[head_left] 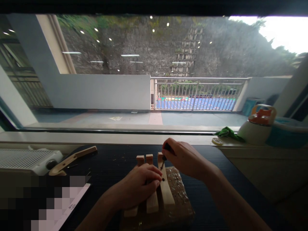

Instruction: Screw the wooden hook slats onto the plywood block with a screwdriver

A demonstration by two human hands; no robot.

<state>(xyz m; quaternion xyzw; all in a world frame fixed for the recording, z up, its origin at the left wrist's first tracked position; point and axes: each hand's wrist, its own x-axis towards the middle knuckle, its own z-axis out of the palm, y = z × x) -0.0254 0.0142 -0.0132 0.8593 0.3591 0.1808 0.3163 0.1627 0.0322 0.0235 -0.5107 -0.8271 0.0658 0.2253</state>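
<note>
Watching the head view, the only feed I have. Left grip (141, 184) is closed down over three wooden strips (152, 202), fingers (155, 181) curled across them, pinning them to a taped block (184, 200) on the dark worktop (113, 163). Right grip (185, 158) is closed on a small dark-handled tool (164, 159), pinched at the handle with the shaft pointing down. Its tip meets the rightmost strip (167, 192), touching or just above, I can't tell which. A dark spot on that strip sits just beside the left fingertips. The strips lie side by side, far ends poking out past the left grip. Right grip sits behind the strips. A curved wood piece (72, 157) lies well apart at left, beside a white ribbed unit (26, 160). A green cloth (228, 133) and a white jug (255, 130) are on the sill at right.
</note>
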